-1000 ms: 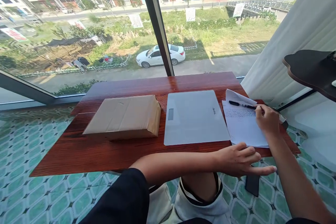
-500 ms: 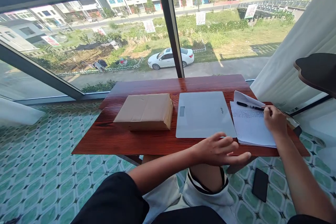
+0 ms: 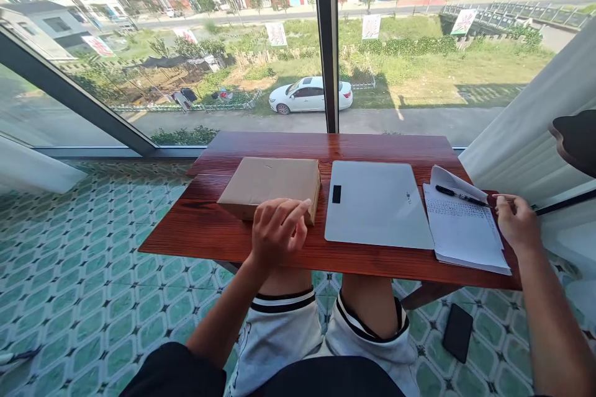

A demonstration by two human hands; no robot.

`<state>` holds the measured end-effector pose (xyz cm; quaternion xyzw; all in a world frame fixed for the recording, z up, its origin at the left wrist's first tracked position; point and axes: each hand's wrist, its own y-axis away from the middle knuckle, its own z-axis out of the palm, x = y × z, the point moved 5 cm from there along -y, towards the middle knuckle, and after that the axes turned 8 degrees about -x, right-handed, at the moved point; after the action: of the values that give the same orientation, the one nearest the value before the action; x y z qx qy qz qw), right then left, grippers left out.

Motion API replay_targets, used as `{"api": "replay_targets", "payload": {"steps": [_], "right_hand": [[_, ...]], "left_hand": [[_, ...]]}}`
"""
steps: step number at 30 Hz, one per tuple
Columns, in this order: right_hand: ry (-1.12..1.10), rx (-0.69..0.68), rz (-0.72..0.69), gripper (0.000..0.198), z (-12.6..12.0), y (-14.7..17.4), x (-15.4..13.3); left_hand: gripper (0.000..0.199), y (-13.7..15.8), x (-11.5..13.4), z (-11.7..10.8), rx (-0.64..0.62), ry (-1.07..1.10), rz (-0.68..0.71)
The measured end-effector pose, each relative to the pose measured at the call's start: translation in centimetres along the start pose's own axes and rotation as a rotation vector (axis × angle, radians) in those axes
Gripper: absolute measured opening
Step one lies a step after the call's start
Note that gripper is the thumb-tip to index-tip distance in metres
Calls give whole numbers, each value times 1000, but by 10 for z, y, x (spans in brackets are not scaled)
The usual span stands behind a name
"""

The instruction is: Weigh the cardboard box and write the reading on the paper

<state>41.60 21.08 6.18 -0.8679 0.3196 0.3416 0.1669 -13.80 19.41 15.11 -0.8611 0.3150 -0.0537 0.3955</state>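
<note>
I sit at a red-brown wooden table (image 3: 218,236) by a large window. A brown cardboard parcel (image 3: 272,183) lies on its left half. My left hand (image 3: 278,231) hovers at the parcel's near right corner, fingers loosely curled, holding nothing. A flat grey scale (image 3: 378,205) with a dark display lies in the middle. To its right is a stack of white paper (image 3: 463,229) with a black pen (image 3: 459,196) lying across the top. My right hand (image 3: 516,221) rests at the paper's right edge, empty, just past the pen's end.
A black phone (image 3: 457,332) lies on the green patterned floor tiles under the table's right side. A white curtain (image 3: 526,118) hangs at the right, with a dark shelf (image 3: 577,139) beyond it. My knees sit under the table's near edge.
My left hand has swung from near the paper's front edge leftward to the parcel's corner. My right hand has slid right, off the pen. The view has shifted left and back.
</note>
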Motion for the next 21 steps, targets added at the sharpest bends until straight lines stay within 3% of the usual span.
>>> {"api": "replay_targets", "payload": {"steps": [4, 6, 8, 11, 15, 18, 21], "right_hand": [[0, 153, -332, 13, -8, 60, -77], [-94, 139, -581, 21, 8, 107, -125], [-208, 55, -697, 28, 35, 152, -165], [-354, -187, -718, 37, 90, 207, -213], [-371, -575, -663, 72, 158, 256, -258], [-362, -765, -567, 89, 186, 276, -276], [-330, -850, -492, 92, 197, 286, -285]], "left_hand": [[43, 26, -57, -20, 101, 35, -262], [40, 37, -82, -25, 131, 82, -442], [42, 49, -104, -24, 168, 181, -633], [53, 66, -131, -15, 212, 426, -890], [65, 83, -148, 5, 188, 722, -1163], [66, 89, -148, 16, 116, 857, -1296], [69, 92, -144, 22, 68, 933, -1330]]}}
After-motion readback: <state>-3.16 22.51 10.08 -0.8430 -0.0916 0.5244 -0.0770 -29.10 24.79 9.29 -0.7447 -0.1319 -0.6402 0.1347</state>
